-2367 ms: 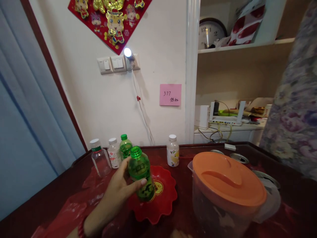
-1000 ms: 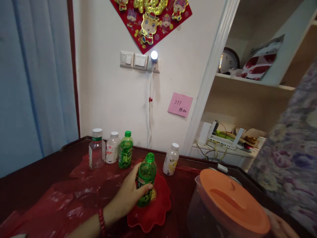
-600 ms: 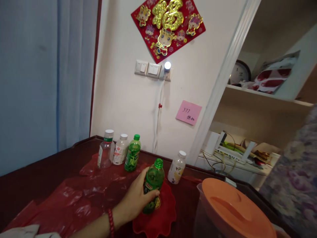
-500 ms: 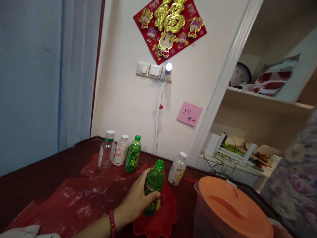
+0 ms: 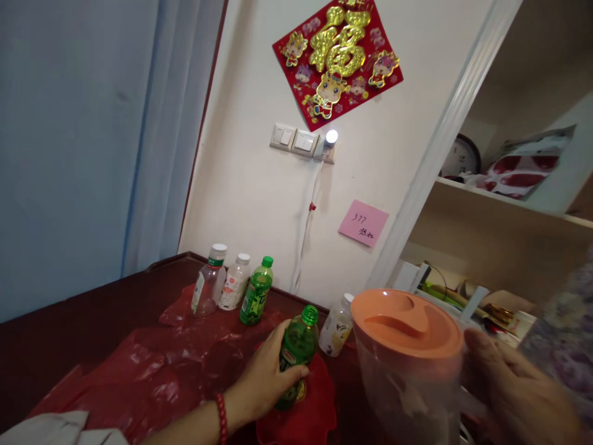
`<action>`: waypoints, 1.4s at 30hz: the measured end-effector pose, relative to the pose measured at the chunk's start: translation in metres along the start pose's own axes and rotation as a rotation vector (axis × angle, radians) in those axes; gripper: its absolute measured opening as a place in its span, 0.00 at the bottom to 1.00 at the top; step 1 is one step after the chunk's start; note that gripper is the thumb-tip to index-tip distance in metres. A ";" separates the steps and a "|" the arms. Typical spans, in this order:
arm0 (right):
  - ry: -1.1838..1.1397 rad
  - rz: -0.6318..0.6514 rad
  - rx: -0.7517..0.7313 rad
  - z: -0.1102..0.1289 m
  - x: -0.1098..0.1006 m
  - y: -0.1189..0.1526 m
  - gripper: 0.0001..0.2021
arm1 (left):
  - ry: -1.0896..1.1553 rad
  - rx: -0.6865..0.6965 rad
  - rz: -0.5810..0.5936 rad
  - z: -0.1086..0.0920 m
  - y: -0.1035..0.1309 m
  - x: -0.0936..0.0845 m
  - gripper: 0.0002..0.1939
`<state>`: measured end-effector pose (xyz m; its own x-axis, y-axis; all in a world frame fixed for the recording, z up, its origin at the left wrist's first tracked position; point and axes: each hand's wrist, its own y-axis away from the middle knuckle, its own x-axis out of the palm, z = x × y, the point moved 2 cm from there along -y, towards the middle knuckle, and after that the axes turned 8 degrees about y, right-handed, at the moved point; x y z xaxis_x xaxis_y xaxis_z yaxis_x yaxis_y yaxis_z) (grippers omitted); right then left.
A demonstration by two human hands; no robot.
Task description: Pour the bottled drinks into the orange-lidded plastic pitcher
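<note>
My left hand [image 5: 264,383], with a red bead bracelet at its wrist, is wrapped round an uncapped green plastic bottle [image 5: 300,341]. The bottle stands slightly tilted over a red scalloped dish [image 5: 320,395]; whether its base touches the dish is hidden. To the right, my right hand [image 5: 514,383] is closed at the handle side of a clear plastic pitcher [image 5: 410,392] with an orange lid [image 5: 430,334]. The handle itself is mostly covered by the blurred fingers. The pitcher's spout side is turned toward the bottle.
Behind stand a clear bottle [image 5: 208,290], a white-labelled bottle [image 5: 235,284] and a capped green bottle [image 5: 257,293]. Another white-capped bottle [image 5: 336,327] is partly behind the pitcher. Red plastic film [image 5: 152,377] covers the table's left part. The wall [image 5: 259,204] rises behind.
My right hand has raised the pitcher and brought it leftward, closer to the green bottle. My left hand keeps its hold on the bottle. The camera view has shifted a little.
</note>
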<state>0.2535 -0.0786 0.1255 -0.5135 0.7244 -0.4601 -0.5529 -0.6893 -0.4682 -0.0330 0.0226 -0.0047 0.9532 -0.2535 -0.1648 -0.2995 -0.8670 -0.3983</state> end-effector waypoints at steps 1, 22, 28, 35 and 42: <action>-0.014 0.010 0.030 0.005 0.002 -0.003 0.23 | 0.006 -0.004 0.001 -0.001 0.000 0.000 0.36; 0.267 0.039 -0.490 0.079 0.029 -0.028 0.19 | 0.021 0.009 0.024 -0.004 0.002 -0.004 0.35; 0.296 0.062 -0.548 0.090 0.033 -0.032 0.17 | -0.004 -0.009 0.020 0.001 0.002 -0.004 0.38; 0.389 0.063 -0.602 0.098 0.033 -0.039 0.19 | -0.004 0.027 0.009 0.004 0.003 -0.004 0.38; 0.452 0.040 -0.554 0.097 0.035 -0.050 0.29 | 0.024 0.039 0.008 0.004 0.004 -0.004 0.37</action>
<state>0.1992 -0.0178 0.2061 -0.1375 0.7046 -0.6962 -0.0635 -0.7077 -0.7037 -0.0387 0.0219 -0.0097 0.9513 -0.2711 -0.1471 -0.3083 -0.8475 -0.4321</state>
